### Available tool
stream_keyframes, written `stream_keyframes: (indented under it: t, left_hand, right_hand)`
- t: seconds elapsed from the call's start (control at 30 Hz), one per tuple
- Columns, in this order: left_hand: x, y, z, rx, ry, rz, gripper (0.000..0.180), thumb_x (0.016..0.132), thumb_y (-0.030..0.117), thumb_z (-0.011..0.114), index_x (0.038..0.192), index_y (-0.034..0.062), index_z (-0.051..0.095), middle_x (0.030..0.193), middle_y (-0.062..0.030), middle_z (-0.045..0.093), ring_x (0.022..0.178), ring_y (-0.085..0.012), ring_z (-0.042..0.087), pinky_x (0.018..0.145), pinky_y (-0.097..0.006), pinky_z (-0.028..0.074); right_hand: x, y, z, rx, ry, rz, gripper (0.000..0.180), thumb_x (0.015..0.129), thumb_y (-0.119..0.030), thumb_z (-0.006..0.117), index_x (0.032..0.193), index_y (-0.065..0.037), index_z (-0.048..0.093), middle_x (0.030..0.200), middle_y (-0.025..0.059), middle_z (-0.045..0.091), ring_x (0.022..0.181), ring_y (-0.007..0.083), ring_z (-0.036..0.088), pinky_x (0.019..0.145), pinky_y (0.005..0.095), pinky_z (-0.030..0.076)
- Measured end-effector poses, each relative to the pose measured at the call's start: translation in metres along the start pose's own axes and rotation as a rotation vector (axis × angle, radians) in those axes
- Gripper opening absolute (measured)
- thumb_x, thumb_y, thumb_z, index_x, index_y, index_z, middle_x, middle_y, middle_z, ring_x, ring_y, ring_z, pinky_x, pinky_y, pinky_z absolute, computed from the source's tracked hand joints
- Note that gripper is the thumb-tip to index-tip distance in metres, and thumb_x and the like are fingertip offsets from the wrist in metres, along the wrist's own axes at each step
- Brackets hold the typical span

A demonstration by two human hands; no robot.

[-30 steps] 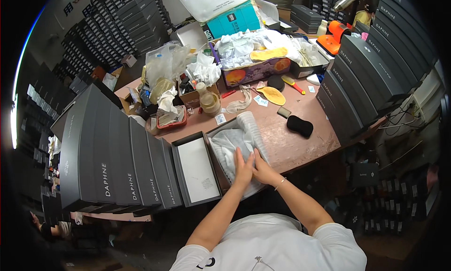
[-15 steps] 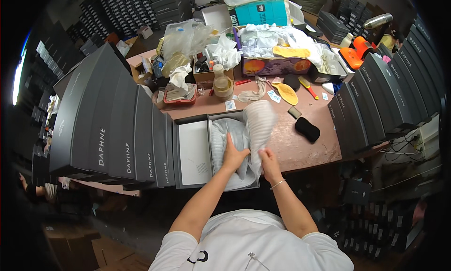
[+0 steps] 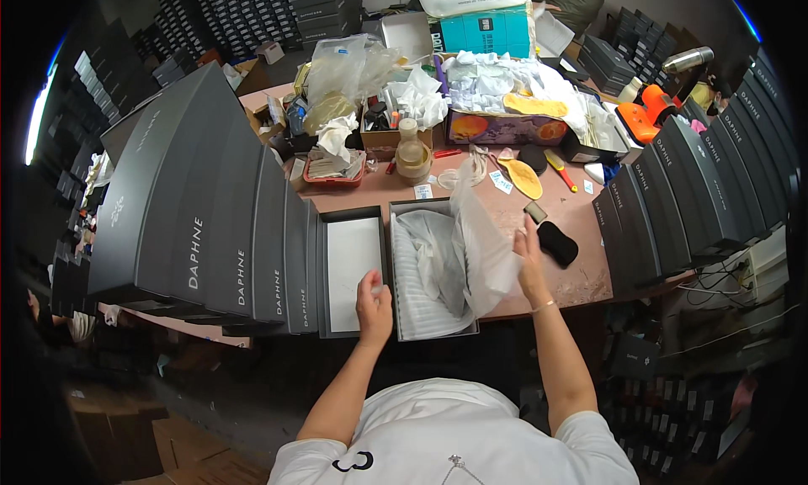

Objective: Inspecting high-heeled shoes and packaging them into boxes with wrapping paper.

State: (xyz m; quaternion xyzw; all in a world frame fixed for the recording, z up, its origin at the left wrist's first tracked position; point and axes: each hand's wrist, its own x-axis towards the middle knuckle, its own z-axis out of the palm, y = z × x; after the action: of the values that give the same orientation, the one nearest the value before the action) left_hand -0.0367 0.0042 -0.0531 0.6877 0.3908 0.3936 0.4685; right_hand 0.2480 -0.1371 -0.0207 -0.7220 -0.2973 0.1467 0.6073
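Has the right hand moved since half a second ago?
Yes: the right hand has moved rightward and away from the body, judged against the black pad; it now appears close to the pad's left edge.

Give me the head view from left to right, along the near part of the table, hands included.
Left stack of grey boxes → left hand → open grey box → right hand → black pad → right stack of grey boxes.
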Motion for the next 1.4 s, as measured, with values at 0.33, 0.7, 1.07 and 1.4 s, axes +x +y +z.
stream_keyframes:
  t: [0.33,0.7,1.07,1.4]
  left_hand:
    - [0.025,0.021,-0.061,0.372,-0.394,-0.104,0.031,0.079,0.014,0.063,0.102,-0.0037,0.054,0.087,-0.0187,0.066,0.079,-0.0298,0.066,0.070,-0.040,0.052]
    - [-0.003,0.069,-0.037,-0.349,-0.553,-0.208,0.071,0.084,0.041,0.069,0.134,-0.0023,0.043,0.118,-0.0133,0.057,0.108,-0.0232,0.057,0.090,-0.032,0.047]
    - [0.026,-0.019,0.010,-0.456,-0.389,-0.414,0.041,0.096,0.029,0.053,0.120,-0.0038,0.053,0.104,-0.0109,0.063,0.092,-0.0185,0.060,0.081,-0.031,0.048]
    - [0.016,0.147,0.066,-1.106,-0.770,-0.462,0.058,0.096,0.046,0.041,0.134,0.0028,0.043,0.129,-0.0114,0.053,0.118,-0.0255,0.052,0.100,-0.039,0.043]
  right_hand:
    - [-0.032,-0.070,0.104,-0.945,-0.680,-0.579,0.084,0.082,-0.063,0.053,0.145,-0.010,0.033,0.148,0.0208,0.030,0.140,0.0377,0.023,0.110,0.0600,0.014]
    - [-0.039,-0.074,0.019,0.103,-0.451,0.299,0.069,0.097,-0.037,0.049,0.149,-0.004,0.018,0.144,0.0222,0.038,0.133,0.0273,0.039,0.107,0.0368,0.032]
    - [-0.017,-0.033,0.065,-0.412,-0.366,0.304,0.060,0.089,-0.053,0.050,0.109,0.001,0.066,0.099,0.0269,0.066,0.093,0.0381,0.065,0.085,0.0411,0.049]
    - [-0.073,-0.145,-0.057,-0.131,-0.290,-0.268,0.103,0.077,-0.051,0.071,0.150,-0.004,0.015,0.150,0.0307,0.016,0.142,0.0400,0.016,0.114,0.0396,0.018]
